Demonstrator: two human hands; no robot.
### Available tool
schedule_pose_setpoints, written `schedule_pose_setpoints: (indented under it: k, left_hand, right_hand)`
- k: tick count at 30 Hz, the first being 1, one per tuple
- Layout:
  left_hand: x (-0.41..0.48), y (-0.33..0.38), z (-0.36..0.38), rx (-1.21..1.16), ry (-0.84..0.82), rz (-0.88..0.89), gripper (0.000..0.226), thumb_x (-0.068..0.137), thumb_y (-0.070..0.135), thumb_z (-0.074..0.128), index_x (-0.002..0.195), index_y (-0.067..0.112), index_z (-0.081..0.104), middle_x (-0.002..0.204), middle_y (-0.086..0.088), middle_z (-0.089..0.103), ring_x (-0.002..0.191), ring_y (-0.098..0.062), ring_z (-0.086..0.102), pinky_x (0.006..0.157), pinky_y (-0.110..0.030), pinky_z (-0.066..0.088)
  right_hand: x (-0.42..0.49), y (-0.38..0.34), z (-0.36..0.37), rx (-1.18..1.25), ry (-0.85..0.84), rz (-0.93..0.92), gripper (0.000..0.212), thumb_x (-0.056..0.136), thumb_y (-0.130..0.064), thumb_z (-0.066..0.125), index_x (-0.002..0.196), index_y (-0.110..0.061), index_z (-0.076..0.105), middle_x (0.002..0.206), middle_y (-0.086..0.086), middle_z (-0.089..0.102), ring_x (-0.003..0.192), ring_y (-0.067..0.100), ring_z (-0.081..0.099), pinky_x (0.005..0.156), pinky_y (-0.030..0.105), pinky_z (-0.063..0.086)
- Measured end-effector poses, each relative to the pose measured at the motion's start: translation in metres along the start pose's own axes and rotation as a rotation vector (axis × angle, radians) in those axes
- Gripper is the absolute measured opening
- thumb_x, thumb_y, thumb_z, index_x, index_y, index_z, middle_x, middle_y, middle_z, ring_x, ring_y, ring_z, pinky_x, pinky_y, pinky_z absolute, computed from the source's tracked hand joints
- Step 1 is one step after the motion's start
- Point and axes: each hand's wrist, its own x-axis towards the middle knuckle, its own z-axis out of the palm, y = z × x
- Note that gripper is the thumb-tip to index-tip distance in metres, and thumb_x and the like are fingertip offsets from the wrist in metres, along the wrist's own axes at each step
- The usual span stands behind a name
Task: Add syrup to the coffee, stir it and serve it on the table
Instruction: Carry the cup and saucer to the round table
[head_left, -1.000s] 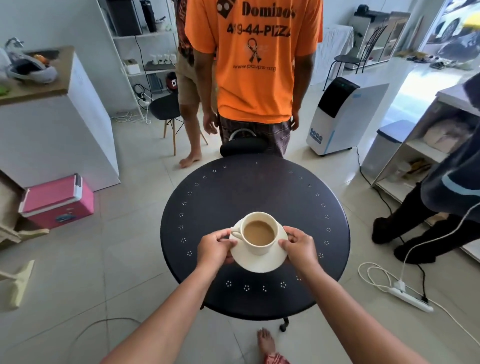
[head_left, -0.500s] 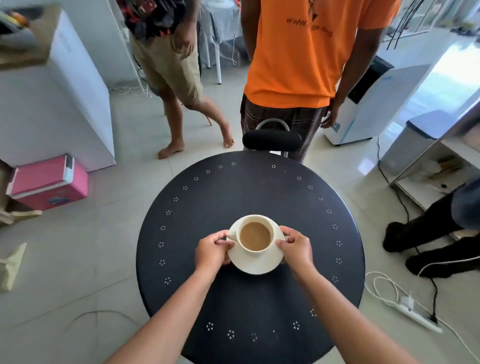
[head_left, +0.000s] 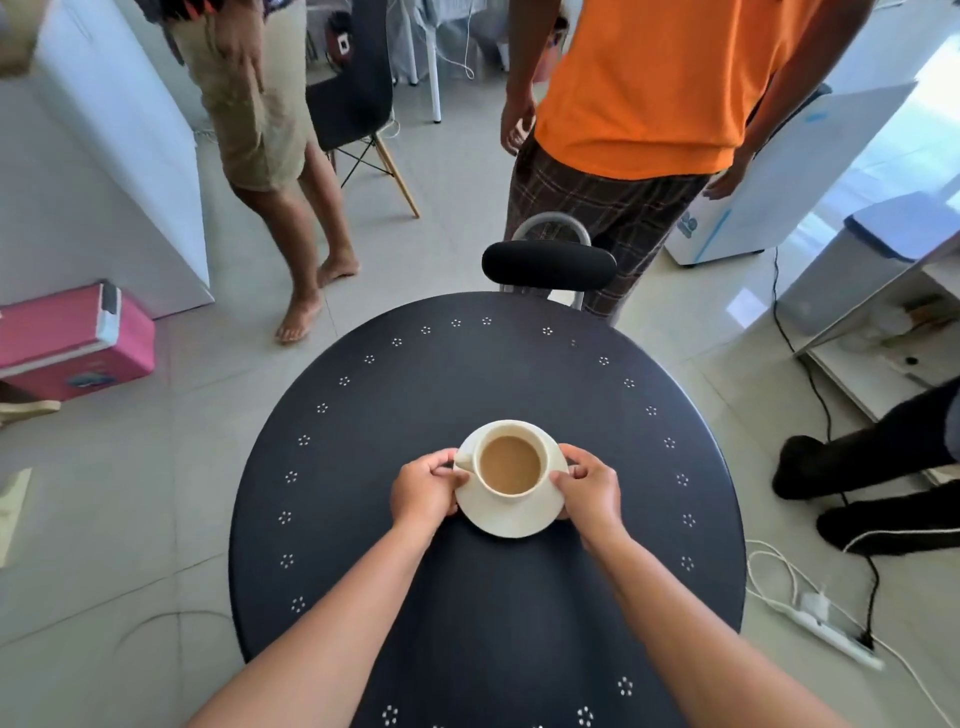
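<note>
While the left hand (head_left: 423, 491) and right hand (head_left: 589, 488) each pinch an opposite edge of the white saucer (head_left: 511, 514), the cup (head_left: 511, 462) of milky coffee stands upright on it. The saucer is low over the middle of the round black table (head_left: 363, 441); whether it touches the top I cannot tell. A black chair (head_left: 548, 265) stands just beyond the far rim.

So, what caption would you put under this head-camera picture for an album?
Left hand and right hand hold a saucer bearing a cup of milky coffee at a round black table.
</note>
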Motion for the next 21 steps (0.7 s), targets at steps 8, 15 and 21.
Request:
schedule_pose_setpoints:
  k: [8,15,21]
  left_hand:
    - [0.016,0.007,0.006,0.074,0.055,-0.032,0.033,0.08,0.015,0.063,0.079,0.045,0.077,0.075,0.001,0.078,0.062,-0.022,0.067,0.077,-0.046,0.063]
    - [0.026,0.012,0.008,0.117,0.087,-0.042,0.04,0.076,0.018,0.064,0.073,0.057,0.071,0.069,0.009,0.077,0.076,-0.029,0.075,0.079,-0.044,0.062]
    - [0.036,0.018,0.008,0.137,0.105,-0.044,0.035,0.076,0.017,0.065,0.077,0.051,0.074,0.056,0.013,0.068,0.058,-0.016,0.063,0.076,-0.045,0.063]
  right_hand:
    - [0.018,-0.005,0.009,-0.069,0.01,0.007,0.044,0.08,-0.009,0.054,0.078,-0.051,0.067,0.074,0.002,0.06,0.078,0.029,0.067,0.07,0.046,0.062]
    - [0.028,-0.011,0.017,-0.147,0.02,0.01,0.042,0.078,-0.011,0.052,0.075,-0.051,0.065,0.069,-0.003,0.057,0.067,0.017,0.058,0.067,0.036,0.054]
    - [0.037,-0.014,0.021,-0.15,0.031,0.019,0.035,0.083,-0.012,0.054,0.095,-0.042,0.067,0.074,-0.006,0.06,0.07,0.009,0.059,0.058,0.025,0.043]
